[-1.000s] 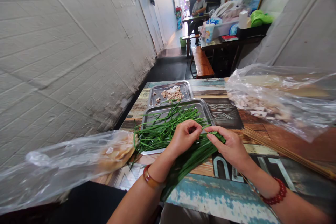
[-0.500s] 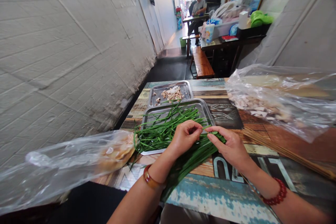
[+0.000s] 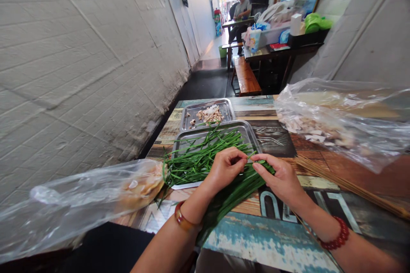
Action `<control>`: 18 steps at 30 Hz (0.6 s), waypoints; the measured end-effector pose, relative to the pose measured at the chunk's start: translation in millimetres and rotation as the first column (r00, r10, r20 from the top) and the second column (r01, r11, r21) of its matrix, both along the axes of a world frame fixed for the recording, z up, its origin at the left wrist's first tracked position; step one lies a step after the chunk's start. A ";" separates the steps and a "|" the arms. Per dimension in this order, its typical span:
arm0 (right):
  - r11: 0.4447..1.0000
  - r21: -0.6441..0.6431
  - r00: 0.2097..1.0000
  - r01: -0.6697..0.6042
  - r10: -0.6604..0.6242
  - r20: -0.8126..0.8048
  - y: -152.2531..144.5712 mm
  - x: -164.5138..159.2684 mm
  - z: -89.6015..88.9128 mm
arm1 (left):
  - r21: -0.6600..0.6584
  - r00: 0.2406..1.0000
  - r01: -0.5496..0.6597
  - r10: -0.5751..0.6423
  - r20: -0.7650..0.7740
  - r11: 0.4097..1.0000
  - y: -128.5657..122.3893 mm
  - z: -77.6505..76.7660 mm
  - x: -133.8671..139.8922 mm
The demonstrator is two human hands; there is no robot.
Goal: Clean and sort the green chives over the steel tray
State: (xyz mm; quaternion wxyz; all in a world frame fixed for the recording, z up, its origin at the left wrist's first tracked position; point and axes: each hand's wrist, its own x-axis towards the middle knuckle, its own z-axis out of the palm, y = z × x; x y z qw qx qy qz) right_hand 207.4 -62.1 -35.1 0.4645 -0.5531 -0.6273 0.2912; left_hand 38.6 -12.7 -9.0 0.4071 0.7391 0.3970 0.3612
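Observation:
A bunch of long green garlic chives [image 3: 233,194] lies across the near edge of a metal tray, running toward me between my forearms. My left hand [image 3: 227,166] is closed in a pinch over it, thumb against forefinger, at the tip of a chive. Close beside it, my right hand [image 3: 278,175] pinches the chive ends between thumb and forefinger. More loose chives [image 3: 198,160] are heaped in the metal tray [image 3: 251,132]. A thin stick [image 3: 306,226] passes under my right forearm; where its upper end goes is hidden.
Behind stands a smaller metal tray [image 3: 184,121] with chopped pale pieces. Clear plastic bags of food lie left [image 3: 96,183] and right [image 3: 346,123]. Bamboo skewers [image 3: 349,185] lie at right on the table [image 3: 250,239]. Farther off, a person [image 3: 242,8] sits by a bench [image 3: 246,76].
Almost nothing differs. Both hands keep their pinch in the same place over the chives, with only a very slight shift of the whole view.

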 end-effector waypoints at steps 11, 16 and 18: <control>0.998 -0.064 0.999 0.007 -0.011 -0.052 -2.0 0.4 -4.8 | 0.056 0.999 -0.001 0.003 -0.037 0.998 -0.1 0.6 0.5; 0.999 -0.025 0.999 -0.021 0.020 -0.048 -2.1 -0.3 -3.3 | 0.058 0.998 0.040 -0.038 -0.049 0.998 -0.9 0.5 -0.2; 1.000 0.015 0.999 0.008 -0.007 -0.049 -1.6 -0.8 -4.5 | 0.043 0.995 0.089 -0.087 -0.056 0.995 -2.2 1.9 -0.3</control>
